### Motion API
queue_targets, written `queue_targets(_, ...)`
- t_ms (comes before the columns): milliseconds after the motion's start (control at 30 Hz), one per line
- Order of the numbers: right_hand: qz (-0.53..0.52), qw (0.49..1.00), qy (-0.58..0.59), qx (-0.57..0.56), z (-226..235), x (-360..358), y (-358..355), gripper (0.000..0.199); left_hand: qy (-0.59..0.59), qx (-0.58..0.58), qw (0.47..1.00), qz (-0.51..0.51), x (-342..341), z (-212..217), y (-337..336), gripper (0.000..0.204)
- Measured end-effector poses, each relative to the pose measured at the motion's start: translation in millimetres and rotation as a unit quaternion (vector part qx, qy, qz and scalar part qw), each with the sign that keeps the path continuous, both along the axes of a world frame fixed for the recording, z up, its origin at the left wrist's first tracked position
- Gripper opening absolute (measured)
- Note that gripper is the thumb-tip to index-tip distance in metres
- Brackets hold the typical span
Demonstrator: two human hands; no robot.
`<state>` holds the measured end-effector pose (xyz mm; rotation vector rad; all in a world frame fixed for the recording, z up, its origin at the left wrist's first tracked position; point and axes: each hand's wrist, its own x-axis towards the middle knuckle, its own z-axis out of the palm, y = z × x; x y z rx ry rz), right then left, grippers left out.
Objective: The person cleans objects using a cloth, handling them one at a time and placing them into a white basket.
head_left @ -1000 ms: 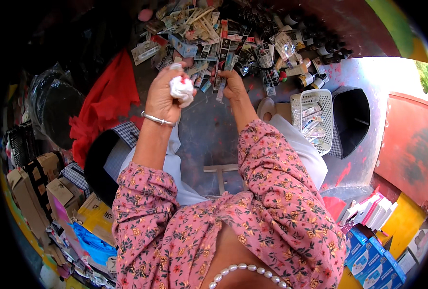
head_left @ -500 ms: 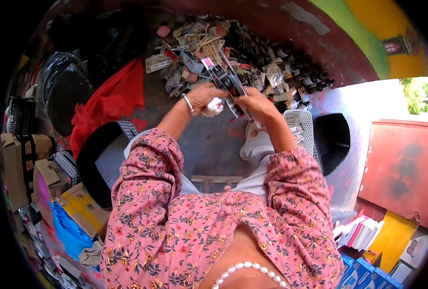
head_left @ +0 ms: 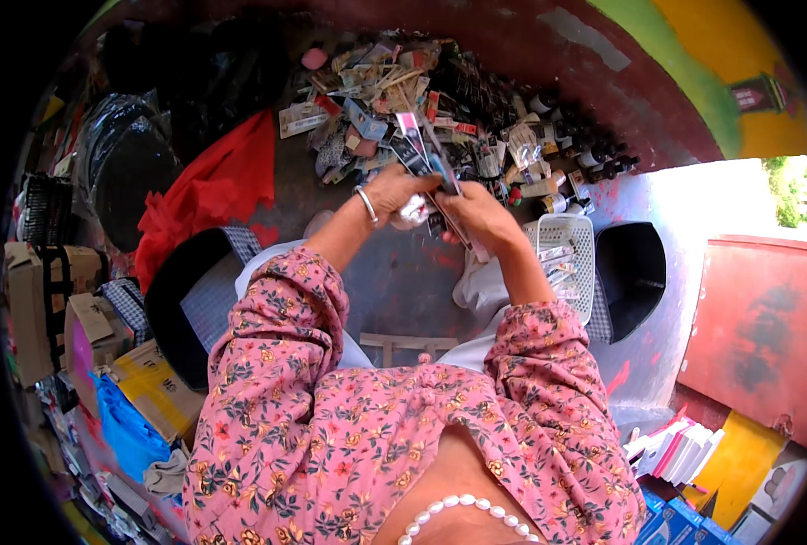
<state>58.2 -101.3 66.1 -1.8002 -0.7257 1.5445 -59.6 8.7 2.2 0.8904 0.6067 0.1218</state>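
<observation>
In front of me I hold several long, narrow flat packs (head_left: 412, 154), dark with a pink end, tilted up and away. My left hand (head_left: 397, 193), with a bangle on the wrist, is closed on their left side. It also has a crumpled white cloth (head_left: 412, 213) under its fingers. My right hand (head_left: 480, 218) is closed around the right side of the packs, whose lower ends stick out below it. What exactly the packs contain is too small to tell. Both hands are above the dark floor, short of a big heap of small packaged goods (head_left: 385, 82).
A white perforated basket (head_left: 588, 272) with small packs stands right of my legs, beside a black bin (head_left: 630, 272). Dark bottles (head_left: 603, 159) lie by the wall. Red fabric (head_left: 208, 191), another black bin (head_left: 172, 300) and cardboard boxes (head_left: 158, 386) are at left.
The packs have drawn closer together and stand a little steeper between my hands. My right hand has come slightly left and lower. More of the white basket shows.
</observation>
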Motion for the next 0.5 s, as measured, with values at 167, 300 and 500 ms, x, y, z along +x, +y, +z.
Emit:
queue_targets(167, -0.115, 0.985, 0.125, 0.035, -8, 32, 2, 0.030, -0.011, -0.004, 1.000, -0.008, -4, 16, 16, 0.021)
queue_targets(300, -0.103, 0.989, 0.091, 0.062, -12, 45, -4, 0.029, -0.043, -0.007, 0.999, 0.015, 2, 11, 21, 0.024)
queue_targets(500, -0.192, 0.962, 0.168, 0.102, 1, 48, -9, 0.035, -0.064, -0.073, 0.993, 0.074, -6, 7, 31, 0.019)
